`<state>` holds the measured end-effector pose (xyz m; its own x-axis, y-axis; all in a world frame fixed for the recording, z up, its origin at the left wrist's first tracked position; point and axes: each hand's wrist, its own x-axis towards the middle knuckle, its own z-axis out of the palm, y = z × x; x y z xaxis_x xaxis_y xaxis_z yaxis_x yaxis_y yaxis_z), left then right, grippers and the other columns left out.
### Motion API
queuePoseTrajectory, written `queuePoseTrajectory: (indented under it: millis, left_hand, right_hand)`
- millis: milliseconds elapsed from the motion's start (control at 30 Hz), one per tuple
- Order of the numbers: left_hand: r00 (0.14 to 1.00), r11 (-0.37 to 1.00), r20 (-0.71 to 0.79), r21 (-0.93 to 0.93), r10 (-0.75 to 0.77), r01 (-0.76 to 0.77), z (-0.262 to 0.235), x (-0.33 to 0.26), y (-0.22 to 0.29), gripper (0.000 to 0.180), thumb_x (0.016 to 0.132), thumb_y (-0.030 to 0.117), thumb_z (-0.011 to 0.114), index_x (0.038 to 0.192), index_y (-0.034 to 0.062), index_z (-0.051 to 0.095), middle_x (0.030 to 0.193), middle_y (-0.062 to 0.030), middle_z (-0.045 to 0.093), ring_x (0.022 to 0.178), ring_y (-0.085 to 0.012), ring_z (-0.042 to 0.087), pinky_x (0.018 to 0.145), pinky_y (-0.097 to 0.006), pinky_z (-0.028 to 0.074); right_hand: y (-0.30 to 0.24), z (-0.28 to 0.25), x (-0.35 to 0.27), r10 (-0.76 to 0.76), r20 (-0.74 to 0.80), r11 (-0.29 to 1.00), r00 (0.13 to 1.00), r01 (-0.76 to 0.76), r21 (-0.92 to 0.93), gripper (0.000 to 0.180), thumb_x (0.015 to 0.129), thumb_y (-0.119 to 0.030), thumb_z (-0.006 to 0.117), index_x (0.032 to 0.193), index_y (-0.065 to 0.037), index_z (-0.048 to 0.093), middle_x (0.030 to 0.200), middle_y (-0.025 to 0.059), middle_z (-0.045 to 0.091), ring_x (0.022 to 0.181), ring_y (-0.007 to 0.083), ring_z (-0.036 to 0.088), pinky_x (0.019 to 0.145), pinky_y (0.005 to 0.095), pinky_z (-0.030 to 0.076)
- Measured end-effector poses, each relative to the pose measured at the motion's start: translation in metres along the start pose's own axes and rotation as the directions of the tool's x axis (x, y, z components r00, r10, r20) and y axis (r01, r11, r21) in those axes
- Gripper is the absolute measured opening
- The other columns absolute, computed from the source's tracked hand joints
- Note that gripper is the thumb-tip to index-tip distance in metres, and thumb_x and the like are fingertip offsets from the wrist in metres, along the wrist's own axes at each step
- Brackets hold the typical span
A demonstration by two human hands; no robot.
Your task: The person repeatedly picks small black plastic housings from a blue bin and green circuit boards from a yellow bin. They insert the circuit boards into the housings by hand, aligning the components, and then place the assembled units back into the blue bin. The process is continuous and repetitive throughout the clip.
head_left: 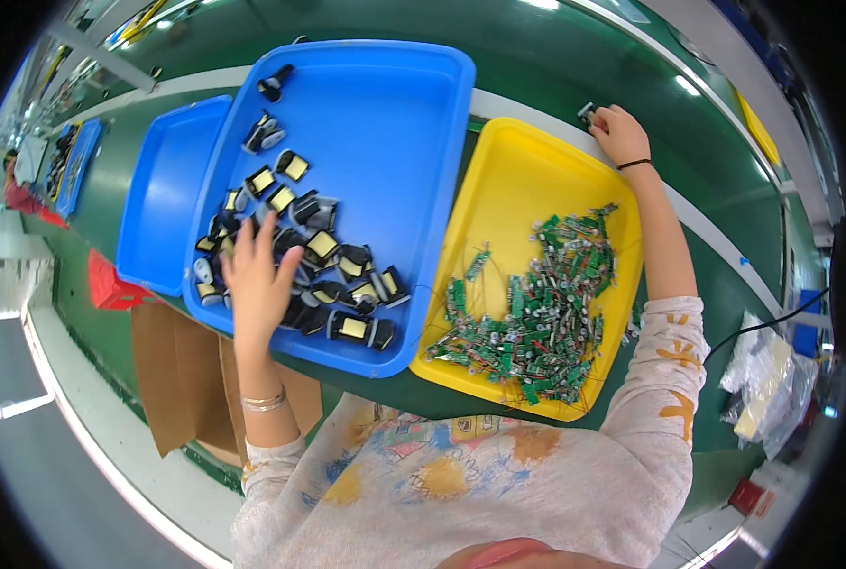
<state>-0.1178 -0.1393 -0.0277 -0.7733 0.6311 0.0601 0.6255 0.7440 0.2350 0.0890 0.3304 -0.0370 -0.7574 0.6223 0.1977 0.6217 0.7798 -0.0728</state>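
Note:
My left hand (260,284) is over a pile of small black-and-grey plastic parts with pale yellow pads (322,245), its fingers spread. These parts lie along the left and near side of a large blue tray (376,123). My right hand (620,136) reaches past the far right corner of a yellow tray (499,185), fingers pinched on a small dark part with a pale end (587,113). Its exact kind is too small to tell. Inside the yellow tray, many small green circuit boards with thin wires (546,322) are heaped to the right.
Another blue tray (162,190) stands left of the large one. An open cardboard box (176,379) and a red bin (112,283) are below the table's left edge. Plastic bags (774,384) and a black cable (764,325) lie at right. A person (22,196) is at far left.

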Motion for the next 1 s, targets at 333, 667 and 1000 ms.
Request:
queuePoseTrajectory:
  millis: [333,667,1000]
  left_hand:
    - [0.955,0.951,-0.072,0.141,0.287,-0.275,-0.027,0.088,0.03,0.028,0.078,0.024,0.057,0.105,0.0162,0.058,0.1,-0.0084,0.057,0.1,-0.0287,0.049,0.08,-0.041,0.042]
    - [0.979,0.896,0.065,0.394,0.194,-0.204,0.003,0.148,0.022,0.016,0.077,0.014,0.05,0.092,0.0103,0.055,0.089,-0.0121,0.059,0.082,-0.0316,0.059,0.068,-0.042,0.047]
    - [0.968,0.867,0.244,0.492,-0.055,-0.075,-0.012,0.145,0.018,0.026,0.08,0.031,0.048,0.091,0.0137,0.065,0.092,-0.0131,0.063,0.088,-0.0299,0.06,0.074,-0.04,0.047]
  right_hand:
    - [-0.011,-0.023,-0.027,-0.092,-0.222,0.976,0.971,0.132,0.171,0.022,0.078,-0.027,0.06,0.087,-0.007,0.057,0.085,0.0087,0.059,0.084,0.0241,0.057,0.071,0.0336,0.046]
    - [-0.112,-0.078,-0.119,-0.318,-0.087,0.726,0.944,0.302,0.618,0.016,0.074,-0.017,0.061,0.083,-0.004,0.058,0.084,0.0097,0.06,0.08,0.0253,0.057,0.073,0.0338,0.044]
    - [-0.167,-0.019,-0.144,-0.59,0.01,0.707,0.807,0.511,0.489,0.017,0.063,-0.008,0.066,0.077,-0.007,0.058,0.08,0.0062,0.054,0.083,0.0246,0.052,0.073,0.034,0.045]
